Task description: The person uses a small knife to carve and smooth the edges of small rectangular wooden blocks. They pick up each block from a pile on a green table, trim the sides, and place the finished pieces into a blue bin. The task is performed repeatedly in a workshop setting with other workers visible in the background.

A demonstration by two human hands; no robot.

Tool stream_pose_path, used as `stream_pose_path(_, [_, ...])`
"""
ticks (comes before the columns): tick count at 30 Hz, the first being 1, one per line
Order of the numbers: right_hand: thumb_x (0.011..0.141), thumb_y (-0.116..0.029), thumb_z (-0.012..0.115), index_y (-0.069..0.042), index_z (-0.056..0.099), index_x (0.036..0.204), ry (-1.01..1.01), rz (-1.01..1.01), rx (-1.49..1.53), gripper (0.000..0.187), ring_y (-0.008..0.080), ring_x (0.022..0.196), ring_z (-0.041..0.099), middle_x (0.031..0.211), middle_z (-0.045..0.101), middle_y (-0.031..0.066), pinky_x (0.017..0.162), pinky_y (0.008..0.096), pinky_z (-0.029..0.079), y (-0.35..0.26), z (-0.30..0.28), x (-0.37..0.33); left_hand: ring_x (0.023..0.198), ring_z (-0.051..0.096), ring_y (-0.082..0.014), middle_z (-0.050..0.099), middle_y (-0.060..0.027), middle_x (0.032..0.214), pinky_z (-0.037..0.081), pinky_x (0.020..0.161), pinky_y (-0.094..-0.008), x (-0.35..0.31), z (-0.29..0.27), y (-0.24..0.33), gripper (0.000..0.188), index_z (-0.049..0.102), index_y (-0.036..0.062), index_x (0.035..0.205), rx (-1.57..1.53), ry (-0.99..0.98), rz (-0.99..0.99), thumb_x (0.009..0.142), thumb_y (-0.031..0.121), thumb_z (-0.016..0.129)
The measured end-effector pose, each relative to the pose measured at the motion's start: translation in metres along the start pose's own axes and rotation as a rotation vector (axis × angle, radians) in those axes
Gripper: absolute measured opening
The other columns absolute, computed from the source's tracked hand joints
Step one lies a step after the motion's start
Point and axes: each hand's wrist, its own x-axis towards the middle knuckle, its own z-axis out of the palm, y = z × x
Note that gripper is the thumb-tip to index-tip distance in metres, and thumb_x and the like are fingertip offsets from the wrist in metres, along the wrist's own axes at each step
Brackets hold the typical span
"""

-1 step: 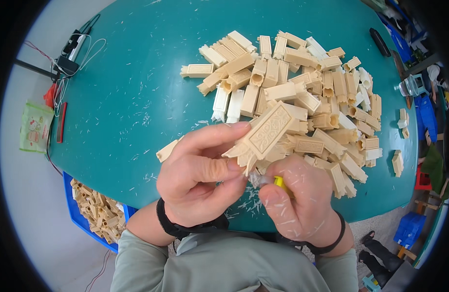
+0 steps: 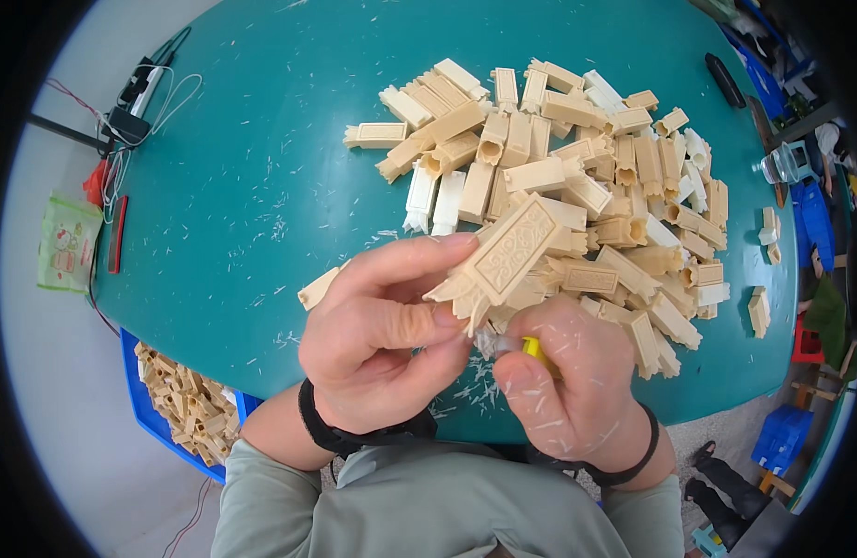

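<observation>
My left hand (image 2: 382, 330) grips a beige carved block (image 2: 505, 253), thumb and fingers closed on its jagged, petal-like end. A scroll pattern in a rectangular frame shows on the block's upper face. In my right hand (image 2: 573, 377) is a yellow-handled tool (image 2: 537, 352), held just below the block's jagged end. Pale shavings cling about the tool's tip, so its shape and whether it touches the block cannot be made out. White slivers also stick to the back of my right hand. Beyond both hands spreads a pile of similar beige and white blocks (image 2: 535, 175).
Shavings lie scattered over the green table (image 2: 261, 121). A blue crate (image 2: 150, 418) full of blocks stands below its left edge. Cables and a power strip (image 2: 148, 91) lie at the far left. A black object (image 2: 724, 80) and a clear jar (image 2: 777, 167) are at the right edge.
</observation>
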Motion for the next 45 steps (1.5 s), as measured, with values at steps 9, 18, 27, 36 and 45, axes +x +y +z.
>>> stream_pose_path(9, [0.079,-0.025,0.065,-0.005,0.052,0.076,0.031,-0.014,-0.067,0.024,0.0216,0.043,0.048,0.060,0.050,0.0066,0.038,0.0299,0.035,0.002,0.002,-0.001,0.103,0.055,-0.0331,0.047,-0.0279,0.115,0.049,0.083,-0.0391,-0.002,0.001,-0.004,0.030,0.053,0.0005,0.093,-0.011,0.032,0.083,0.069,-0.014,0.061])
stream_pose_path(18, [0.079,-0.023,0.064,-0.004,0.053,0.076,0.016,0.004,-0.049,0.022,0.0235,0.047,0.051,0.064,0.053,0.0082,0.042,0.0306,0.038,-0.001,-0.005,0.002,0.100,0.056,-0.0311,0.050,-0.0252,0.111,0.048,0.084,-0.0381,0.003,0.000,0.003,0.026,0.051,0.0007,0.091,0.072,0.058,0.114,0.070,-0.012,0.060])
stream_pose_path(27, [0.085,-0.017,0.056,0.000,0.055,0.083,0.138,0.164,0.186,0.017,0.0171,0.052,0.053,0.061,0.054,0.0089,0.050,0.0273,0.042,0.003,-0.016,0.002,0.072,0.059,-0.0155,0.054,-0.0053,0.088,0.048,0.061,-0.0310,0.032,-0.019,0.018,0.013,0.050,0.0059,0.093,0.411,0.049,-0.703,0.081,0.005,0.054])
stream_pose_path(36, [0.087,-0.018,0.055,0.000,0.054,0.082,0.144,0.252,0.279,0.019,0.0101,0.052,0.044,0.058,0.050,0.0064,0.050,0.0238,0.038,0.001,-0.009,0.006,0.085,0.051,-0.0314,0.057,-0.0104,0.086,0.043,0.075,-0.0386,0.011,-0.070,0.021,0.017,0.059,0.0069,0.082,1.306,-0.434,-0.641,0.066,0.007,0.065])
stream_pose_path(45, [0.086,-0.030,0.053,-0.008,0.057,0.093,0.182,0.275,0.325,0.023,0.0346,0.070,0.059,0.075,0.060,0.0163,0.060,0.0385,0.046,0.016,-0.017,0.002,0.095,0.049,-0.0380,0.055,-0.0194,0.099,0.042,0.081,-0.0423,0.090,-0.062,-0.056,0.035,0.051,0.0004,0.102,1.174,-0.434,-0.118,0.068,0.001,0.059])
